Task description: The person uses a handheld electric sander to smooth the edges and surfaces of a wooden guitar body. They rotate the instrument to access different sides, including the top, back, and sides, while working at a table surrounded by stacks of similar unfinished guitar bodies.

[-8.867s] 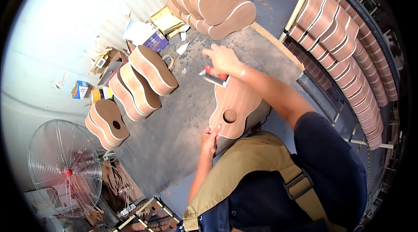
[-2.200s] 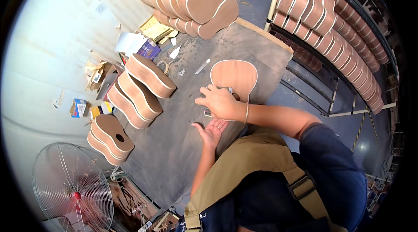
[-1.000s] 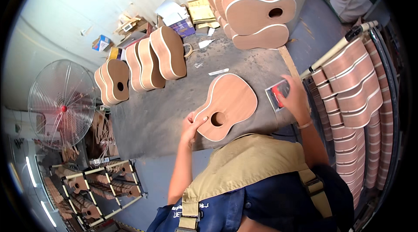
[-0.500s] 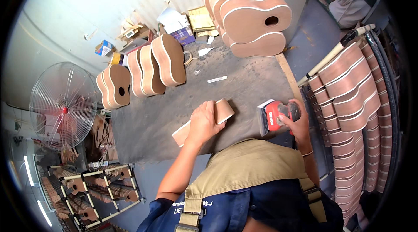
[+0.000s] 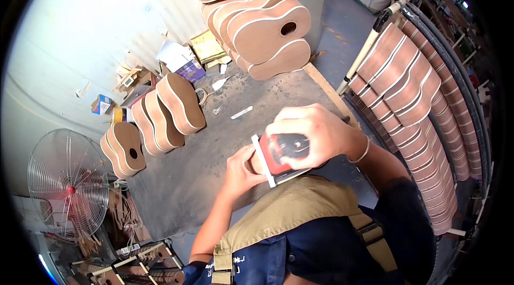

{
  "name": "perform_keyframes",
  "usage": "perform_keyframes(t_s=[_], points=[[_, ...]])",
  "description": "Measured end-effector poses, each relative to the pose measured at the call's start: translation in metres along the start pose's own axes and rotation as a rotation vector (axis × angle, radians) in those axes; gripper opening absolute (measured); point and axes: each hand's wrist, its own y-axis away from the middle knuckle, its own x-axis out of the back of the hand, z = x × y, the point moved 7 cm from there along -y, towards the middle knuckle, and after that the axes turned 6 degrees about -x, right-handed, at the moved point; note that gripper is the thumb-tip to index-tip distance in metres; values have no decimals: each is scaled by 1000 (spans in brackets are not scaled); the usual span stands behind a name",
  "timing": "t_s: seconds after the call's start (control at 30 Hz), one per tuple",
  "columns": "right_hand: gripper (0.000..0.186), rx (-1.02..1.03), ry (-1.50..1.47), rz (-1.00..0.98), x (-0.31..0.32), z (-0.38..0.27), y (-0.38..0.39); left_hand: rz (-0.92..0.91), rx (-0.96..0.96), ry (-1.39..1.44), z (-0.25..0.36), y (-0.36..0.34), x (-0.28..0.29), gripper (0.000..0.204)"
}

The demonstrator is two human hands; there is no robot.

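My right hand (image 5: 316,124) is closed around a red-and-black hand sander (image 5: 274,151) with a pale, flat base, tilted over the near part of the dark workbench (image 5: 176,188). My left hand (image 5: 241,172) grips a small wooden instrument body (image 5: 256,162) just left of the sander, which hides most of it; whether the sander touches it I cannot tell. Several wooden bodies with white edging (image 5: 166,119) stand along the bench's left side, and a taller stack (image 5: 259,36) rests at the far end. A thin white strip (image 5: 241,111) lies beyond my hands.
A wire fan (image 5: 67,172) stands at the left. Boxes and papers (image 5: 179,63) sit against the wall. A tubular rack (image 5: 367,49) loaded with rows of wooden bodies stands at my right, and another (image 5: 131,263) is at the lower left. Grey floor (image 5: 337,28) shows beyond the bench.
My right hand has brought the sander leftward from the bench's right edge to the body in my left hand, which is turned from face-up onto its side. My view has shifted.
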Motion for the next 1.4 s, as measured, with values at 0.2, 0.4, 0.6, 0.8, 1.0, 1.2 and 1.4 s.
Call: perform_keyframes(t_s=[0.2,0.4,0.6,0.8,1.0,1.2,1.4], points=[[45,-48,-27,-19,0,35,2,26,75,215,-55,23,49,80],[48,38,48,-38,-27,-15,-38,-63,-13,56,-28,5,28,75],[44,-129,-9,-40,-18,20,-15,-3,61,270,-72,33,66,78],[43,-85,63,-25,-23,-4,-30,-69,-35,90,-32,6,45,79],[49,-122,78,-97,-21,-1,-23,-51,-3,151,-53,7,45,82],[44,-124,64,-94,-24,-11,-28,-97,33,109,-35,2,45,76],[51,-72,69,-117,-22,-15,-27,-59,-27,154,-40,3,41,79]])
